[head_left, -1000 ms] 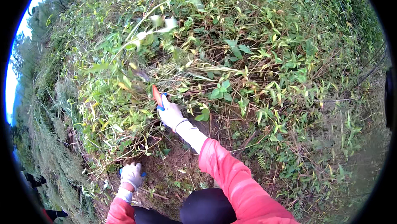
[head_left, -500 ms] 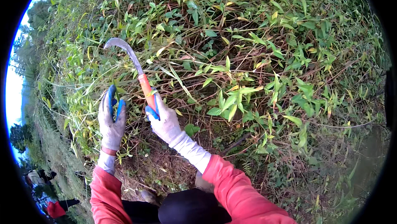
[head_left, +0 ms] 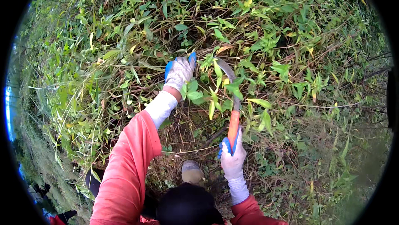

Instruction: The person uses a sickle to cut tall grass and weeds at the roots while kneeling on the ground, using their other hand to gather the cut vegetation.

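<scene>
My right hand point(head_left: 233, 158), in a whitish glove with blue on the gripping side, is closed around the orange handle of a sickle point(head_left: 234, 123). The sickle's curved grey blade points away from me, partly behind leaves, with its tip bending left toward the stems. In a matching glove, my left hand point(head_left: 180, 72) reaches into the tangle left of the blade. Its fingers curl around plant stems point(head_left: 203, 52), the thumb sticking up on the right; the fingertips are partly hidden. Leafy green plants surround both hands.
Dense vines and weeds point(head_left: 270, 38) cover the slope ahead and to both sides. Brown soil with dry stalks point(head_left: 183, 133) shows below my left hand. My boot point(head_left: 192, 173) stands near the bottom edge. Someone's red clothing point(head_left: 56, 220) shows at the far lower left.
My left hand has moved right and farther forward into the stems, and its fingers have closed. My right hand has carried the sickle right and nearer to me. The view has shifted.
</scene>
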`<state>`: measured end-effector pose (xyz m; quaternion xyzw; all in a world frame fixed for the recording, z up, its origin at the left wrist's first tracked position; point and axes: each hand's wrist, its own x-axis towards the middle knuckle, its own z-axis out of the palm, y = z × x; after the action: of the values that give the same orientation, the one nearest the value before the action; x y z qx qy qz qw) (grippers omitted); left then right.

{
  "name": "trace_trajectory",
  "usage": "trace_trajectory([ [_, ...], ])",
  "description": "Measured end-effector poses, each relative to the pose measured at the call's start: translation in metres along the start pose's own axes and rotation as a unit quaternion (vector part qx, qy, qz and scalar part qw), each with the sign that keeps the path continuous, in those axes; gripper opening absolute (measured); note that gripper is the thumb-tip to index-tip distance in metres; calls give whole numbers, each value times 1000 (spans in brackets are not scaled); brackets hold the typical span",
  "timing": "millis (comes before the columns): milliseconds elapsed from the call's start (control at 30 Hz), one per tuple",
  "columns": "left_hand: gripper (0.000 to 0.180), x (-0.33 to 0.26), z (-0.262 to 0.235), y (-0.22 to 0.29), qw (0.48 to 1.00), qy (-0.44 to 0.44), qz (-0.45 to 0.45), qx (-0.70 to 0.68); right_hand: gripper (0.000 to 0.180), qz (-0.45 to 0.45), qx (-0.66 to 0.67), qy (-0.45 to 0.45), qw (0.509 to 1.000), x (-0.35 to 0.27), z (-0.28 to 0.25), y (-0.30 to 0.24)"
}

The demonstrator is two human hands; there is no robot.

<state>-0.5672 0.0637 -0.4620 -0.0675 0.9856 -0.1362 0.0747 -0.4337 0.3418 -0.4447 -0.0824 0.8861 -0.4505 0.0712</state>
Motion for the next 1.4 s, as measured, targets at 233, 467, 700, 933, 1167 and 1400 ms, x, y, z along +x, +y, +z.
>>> trace_trajectory([
  [233,17,-19,7,2,981,159,77,-74,61,-74,-132,-2,988,50,33,-11],
  [467,31,-90,-7,-13,978,27,150,-145,70,153,-112,-103,977,-147,-30,76],
  [700,21,-98,8,-14,943,192,122,-241,60,-52,-72,43,995,-110,-69,11],
  [933,13,-112,-7,-36,964,78,169,-189,62,-7,-101,-52,994,-26,13,45],
  [1167,5,-193,53,-48,979,19,164,-118,65,61,-32,-185,980,-151,-21,44],
  [1400,37,-159,25,-32,995,-31,84,-51,63,-201,-84,6,976,57,31,-31],
])
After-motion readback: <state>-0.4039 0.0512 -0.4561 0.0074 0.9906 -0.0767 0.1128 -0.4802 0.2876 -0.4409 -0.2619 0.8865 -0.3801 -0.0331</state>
